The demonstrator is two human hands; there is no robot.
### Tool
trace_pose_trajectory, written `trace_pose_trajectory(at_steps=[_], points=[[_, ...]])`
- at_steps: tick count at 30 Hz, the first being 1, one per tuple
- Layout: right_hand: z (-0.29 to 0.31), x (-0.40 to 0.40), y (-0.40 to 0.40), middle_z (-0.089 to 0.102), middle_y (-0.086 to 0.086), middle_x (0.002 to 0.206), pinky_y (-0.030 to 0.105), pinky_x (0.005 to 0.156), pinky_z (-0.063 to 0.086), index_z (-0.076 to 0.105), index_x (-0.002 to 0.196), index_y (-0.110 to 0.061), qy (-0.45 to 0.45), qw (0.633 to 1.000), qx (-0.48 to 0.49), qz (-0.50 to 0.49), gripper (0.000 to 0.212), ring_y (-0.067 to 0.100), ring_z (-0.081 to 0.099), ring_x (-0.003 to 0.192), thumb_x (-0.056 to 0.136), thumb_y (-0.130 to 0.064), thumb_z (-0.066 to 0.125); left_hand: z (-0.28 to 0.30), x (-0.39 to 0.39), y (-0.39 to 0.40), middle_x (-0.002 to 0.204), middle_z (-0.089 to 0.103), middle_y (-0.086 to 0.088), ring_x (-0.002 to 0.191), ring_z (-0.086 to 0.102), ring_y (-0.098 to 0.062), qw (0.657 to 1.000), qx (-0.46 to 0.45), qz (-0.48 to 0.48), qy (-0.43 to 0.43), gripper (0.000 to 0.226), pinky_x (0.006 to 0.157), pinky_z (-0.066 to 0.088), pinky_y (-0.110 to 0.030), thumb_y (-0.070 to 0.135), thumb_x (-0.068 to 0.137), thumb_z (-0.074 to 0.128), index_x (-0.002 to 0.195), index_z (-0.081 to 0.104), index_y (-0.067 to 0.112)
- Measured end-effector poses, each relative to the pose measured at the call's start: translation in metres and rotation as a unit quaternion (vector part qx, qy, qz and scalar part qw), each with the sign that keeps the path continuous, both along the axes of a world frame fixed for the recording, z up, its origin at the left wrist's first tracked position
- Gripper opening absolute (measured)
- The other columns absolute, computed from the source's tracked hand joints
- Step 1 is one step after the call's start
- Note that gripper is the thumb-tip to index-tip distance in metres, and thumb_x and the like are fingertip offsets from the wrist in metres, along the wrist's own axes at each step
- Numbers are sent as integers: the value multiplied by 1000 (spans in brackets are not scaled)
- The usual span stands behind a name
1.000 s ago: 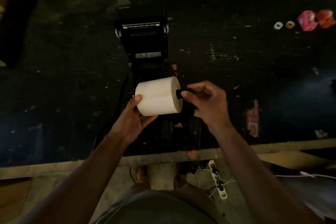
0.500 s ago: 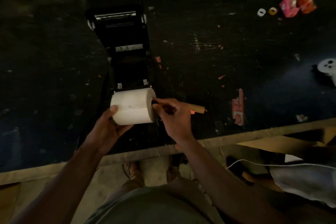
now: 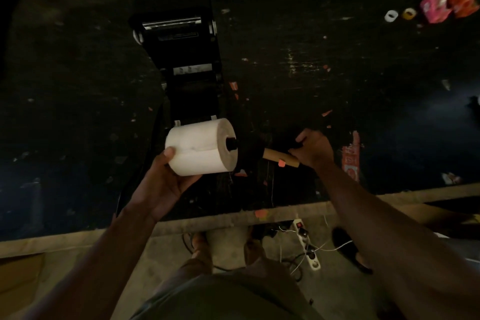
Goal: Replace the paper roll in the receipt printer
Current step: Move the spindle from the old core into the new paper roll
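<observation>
While the room stays dim, these points can be made out:

Table: a wide black worktop [image 3: 337, 73], scuffed and littered with paper scraps, with a pale wooden front edge above a concrete floor.
Printer: a black receipt printer [image 3: 181, 60] with its lid swung open, standing on the worktop just beyond the roll.
Roll: a white thermal paper roll [image 3: 200, 149] held above the printer's near end, long axis running left to right, a black spindle end poking out toward the right.
Left hand [image 3: 161, 184]: palm up, fingers curled under the roll, thumb on its left end.
Right hand [image 3: 313, 149]: knuckles up, loosely closed around the far end of a brown cardboard tube [image 3: 280, 157] lying on the worktop, well apart from the roll.
</observation>
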State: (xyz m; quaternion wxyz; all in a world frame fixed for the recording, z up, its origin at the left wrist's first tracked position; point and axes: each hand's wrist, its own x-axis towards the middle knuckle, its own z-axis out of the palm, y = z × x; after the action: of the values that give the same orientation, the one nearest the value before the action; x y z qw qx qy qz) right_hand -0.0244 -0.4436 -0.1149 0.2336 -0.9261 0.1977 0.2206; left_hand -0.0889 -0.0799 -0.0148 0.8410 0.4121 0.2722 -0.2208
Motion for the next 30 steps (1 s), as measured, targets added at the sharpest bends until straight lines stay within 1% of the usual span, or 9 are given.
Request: trace_pose_trajectory(at_steps=[3, 7, 11, 12, 15, 19, 22, 26, 30], points=[[-3, 12, -1, 69, 7, 115, 44, 93, 57, 70, 106, -16, 20, 999, -8, 26, 31, 24, 66, 108, 82, -33, 82, 6, 3, -6, 131, 72, -12, 120, 68, -32, 1000, 1, 1, -10, 47, 89, 62, -41, 39, 94, 56, 137, 57, 21], [-2, 19, -3, 72, 5, 106, 34, 78, 56, 69, 94, -19, 2, 1000, 5, -21, 19, 24, 70, 102, 84, -31, 81, 10, 6, -10, 125, 75, -10, 117, 70, -32, 1000, 2, 5, -16, 43, 83, 63, -39, 40, 96, 55, 136, 56, 22], [-3, 19, -7, 68, 4, 116, 31, 80, 50, 64, 109, -22, -38, 998, 13, -42, 35, 23, 66, 109, 83, -39, 81, 11, 7, -12, 130, 73, -11, 119, 69, -32, 1000, -3, 4, -21, 41, 85, 63, -40, 40, 100, 50, 137, 56, 23], [-4, 18, -8, 68, 4, 115, 31, 80, 52, 64, 111, -22, -38, 999, 15, -34, 40, 21, 66, 105, 81, -39, 83, 11, 6, -12, 132, 71, -11, 121, 68, -32, 1000, -2, 2, -23, 42, 86, 63, -40, 40, 101, 48, 138, 55, 22], [-7, 17, -9, 70, 3, 112, 24, 63, 46, 63, 115, -21, -38, 999, 14, -25, 46, 11, 63, 80, 78, -35, 86, 11, 5, -16, 134, 70, -12, 123, 65, -33, 1000, 7, 0, -19, 46, 84, 63, -38, 42, 99, 49, 140, 55, 22], [-5, 20, -6, 73, 5, 111, 22, 64, 44, 69, 104, -20, -51, 996, 41, -54, 22, 14, 66, 89, 86, -27, 80, 11, 5, -17, 134, 68, -14, 123, 64, -34, 1000, 3, 5, -2, 48, 81, 64, -38, 42, 95, 52, 137, 57, 20], [16, 24, 1, 73, 1, 106, 23, 73, 50, 73, 97, -20, -99, 974, 156, -131, 8, 13, 67, 96, 90, -18, 76, 9, 4, -14, 134, 68, -15, 124, 63, -35, 1000, 3, 7, 2, 46, 83, 64, -39, 42, 96, 51, 137, 58, 21], [74, 17, 24, 79, -3, 98, 32, 85, 62, 78, 86, -26, -145, 882, 408, -189, 12, 12, 76, 95, 87, -14, 79, 8, 4, -10, 131, 72, -14, 118, 69, -34, 1000, -8, 14, 3, 41, 83, 63, -40, 42, 96, 52, 130, 66, 22], [118, -4, 49, 81, -3, 103, 28, 80, 63, 80, 101, -24, -168, 848, 478, -153, 14, 12, 76, 99, 88, -22, 79, 9, 4, -6, 128, 73, -14, 115, 71, -32, 1000, -10, 17, -3, 40, 80, 63, -39, 42, 99, 49, 132, 62, 22]])
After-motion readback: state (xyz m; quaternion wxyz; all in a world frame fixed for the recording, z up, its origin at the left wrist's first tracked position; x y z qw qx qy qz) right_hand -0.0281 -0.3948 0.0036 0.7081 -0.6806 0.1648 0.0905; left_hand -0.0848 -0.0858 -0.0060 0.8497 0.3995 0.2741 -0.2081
